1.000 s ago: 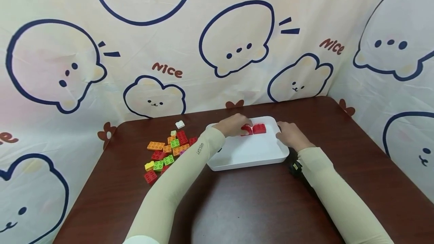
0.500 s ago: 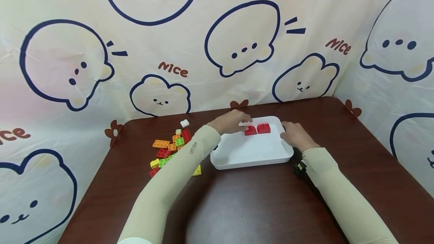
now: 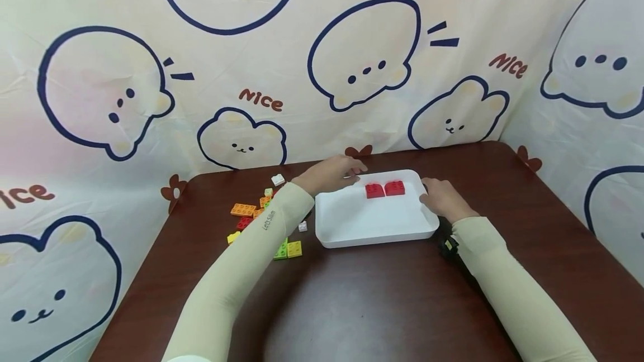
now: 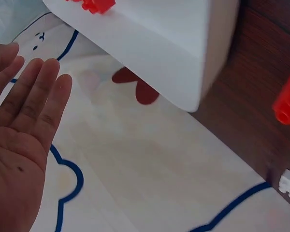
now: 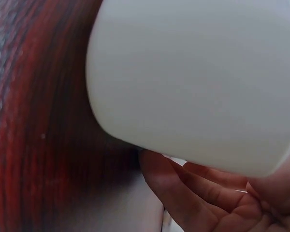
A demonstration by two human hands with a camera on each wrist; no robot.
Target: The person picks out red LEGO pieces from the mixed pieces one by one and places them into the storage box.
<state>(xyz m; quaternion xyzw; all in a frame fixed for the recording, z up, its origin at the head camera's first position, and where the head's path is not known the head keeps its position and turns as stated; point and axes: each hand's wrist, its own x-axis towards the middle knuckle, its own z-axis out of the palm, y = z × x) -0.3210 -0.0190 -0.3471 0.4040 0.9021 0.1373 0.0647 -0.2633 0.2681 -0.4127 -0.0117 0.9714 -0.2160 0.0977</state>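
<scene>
Two red toy building bricks (image 3: pixel 374 190) lie side by side at the back of a white tray (image 3: pixel 372 219). My left hand (image 3: pixel 329 176) hovers above the tray's back left corner and holds nothing. In the left wrist view, the fingers of that left hand (image 4: pixel 26 121) are extended, apart from the tray. At the tray's right side, my right hand (image 3: pixel 445 200) grips the rim. The right wrist view has the right hand's fingers (image 5: pixel 171 186) bent at the edge of the tray (image 5: pixel 193 82).
Loose bricks lie left of the tray, partly hidden by the left sleeve (image 3: pixel 251 256): an orange brick (image 3: pixel 244 209), a yellow brick (image 3: pixel 294 248), a white brick (image 3: pixel 278 180) and others. A patterned cloth (image 3: pixel 362 127) hangs behind the brown table (image 3: pixel 362 300).
My left hand has let go of the left red brick in the tray and moved left, away from it. The right hand stays at the tray's rim. The head view has turned slightly left.
</scene>
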